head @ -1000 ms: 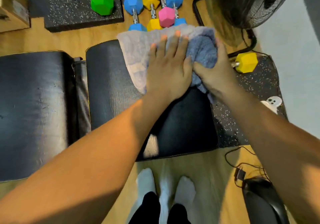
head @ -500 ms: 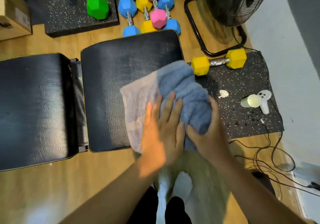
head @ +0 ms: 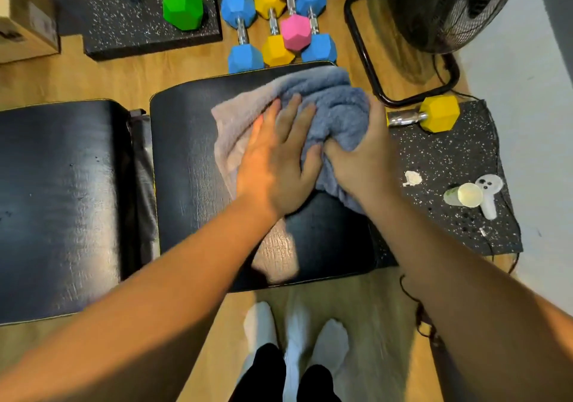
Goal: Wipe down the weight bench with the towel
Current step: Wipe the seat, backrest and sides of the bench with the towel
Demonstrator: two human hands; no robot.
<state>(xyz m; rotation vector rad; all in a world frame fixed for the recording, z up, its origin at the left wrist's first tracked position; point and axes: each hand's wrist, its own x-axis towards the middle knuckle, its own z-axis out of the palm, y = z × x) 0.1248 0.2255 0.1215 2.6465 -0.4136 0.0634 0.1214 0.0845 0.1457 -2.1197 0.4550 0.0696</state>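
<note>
The blue-grey towel [head: 328, 106] lies bunched on the far right corner of the bench [head: 186, 159] seat pad, reaching its far edge. The left hand [head: 276, 165] presses flat on it, fingers spread — an open palm, no closed grip. The right hand [head: 362, 156] is clenched on a thick fold at the pad's right edge. Both hands sit on the towel, the right nearer the right edge. The wiping likely turns on one relation — the bench's long axis runs leftward from the hands, so most unwiped surface, including the backrest pad [head: 59, 203] beyond the gap, lies to the left, on the left hand's side.
</note>
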